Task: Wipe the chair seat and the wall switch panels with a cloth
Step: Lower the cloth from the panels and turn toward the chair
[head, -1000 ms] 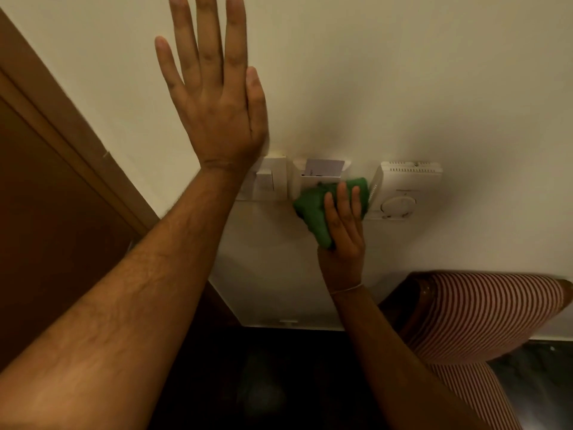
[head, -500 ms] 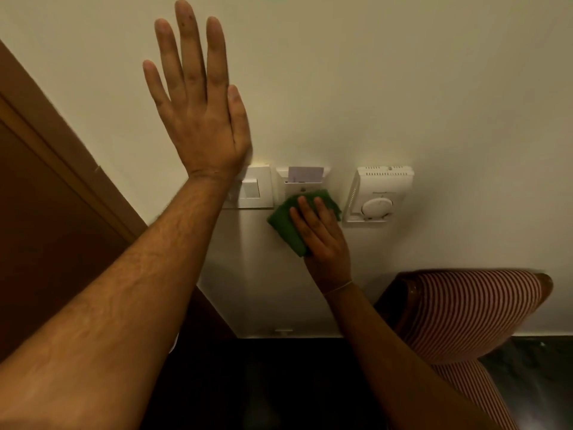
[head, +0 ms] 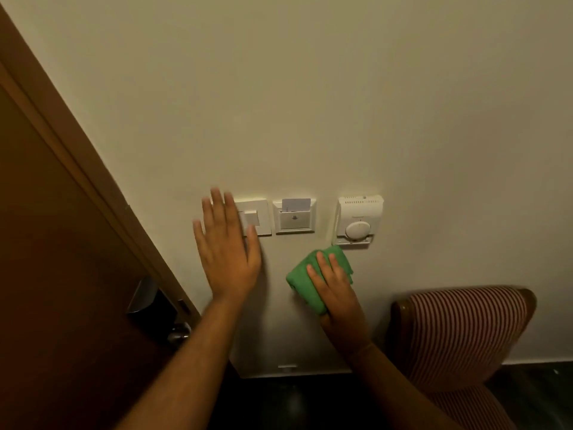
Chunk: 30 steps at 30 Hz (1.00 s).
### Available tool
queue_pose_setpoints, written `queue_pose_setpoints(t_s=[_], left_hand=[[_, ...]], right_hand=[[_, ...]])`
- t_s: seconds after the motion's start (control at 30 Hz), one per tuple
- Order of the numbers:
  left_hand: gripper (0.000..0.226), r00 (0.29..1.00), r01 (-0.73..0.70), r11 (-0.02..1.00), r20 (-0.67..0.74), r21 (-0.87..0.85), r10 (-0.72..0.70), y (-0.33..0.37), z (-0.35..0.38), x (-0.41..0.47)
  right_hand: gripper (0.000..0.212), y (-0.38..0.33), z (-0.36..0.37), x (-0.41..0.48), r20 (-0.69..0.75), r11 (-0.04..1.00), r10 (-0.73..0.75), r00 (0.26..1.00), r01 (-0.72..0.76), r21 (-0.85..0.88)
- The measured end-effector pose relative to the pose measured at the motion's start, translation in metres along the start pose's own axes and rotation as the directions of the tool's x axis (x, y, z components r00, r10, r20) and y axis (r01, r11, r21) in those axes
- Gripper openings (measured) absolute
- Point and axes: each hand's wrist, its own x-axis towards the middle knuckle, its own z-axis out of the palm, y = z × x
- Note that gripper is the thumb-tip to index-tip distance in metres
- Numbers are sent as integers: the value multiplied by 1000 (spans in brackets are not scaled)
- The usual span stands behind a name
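so the big change from a moment back: the left hand is dropping down the wall, and now it's lying flat and spread, fingers released, holding nothing, with the fingertips overlapping the left edge of the light switch plate. the right hand is sliding down too. half a second ago it was pressing the green cloth up on the key card panel, and now it's sitting on bare wall below the row, between that panel and the thermostat, touching neither.

going big to small: cream wall filling most of the view, brown door with its metal handle on the left, striped chair tucked low right against the wall, then the three white panels in a row, then the cloth.

right hand is grasping the bunched cloth, fingers flat over it, pinning it to the wall.

my read: the card panel pass is looking done, and the cloth is repositioning. can't tell which panel is next. the thermostat is nearest, but the left hand is covering part of the switch plate. chair seat is out of view, so no idea if it's wiped.
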Motion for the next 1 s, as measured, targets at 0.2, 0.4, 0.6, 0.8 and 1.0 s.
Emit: queue_pose_setpoints(t_s=[0.2, 0.4, 0.6, 0.8, 1.0], left_hand=[[76, 902, -13, 999, 432, 37, -4, 12, 27, -182], [76, 719, -205, 977, 685, 52, 114, 34, 60, -285], [77, 490, -293, 955, 849, -54, 199, 45, 108, -399], [78, 348, -252, 963, 920, -92, 179, 43, 134, -475], [78, 248, -273, 956, 952, -108, 178, 36, 174, -506]], right_hand=[[82, 48, -8, -122, 254, 989, 147, 956, -138, -51], [91, 99, -22, -247, 417, 871, 485, 769, -470, -144], [63, 155, -17, -364, 449, 674, 719, 530, -690, -265], [69, 221, 20, -420, 488, 570, 796, 358, -716, -403], [71, 272, 73, -447, 459, 456, 854, 246, -779, -430]])
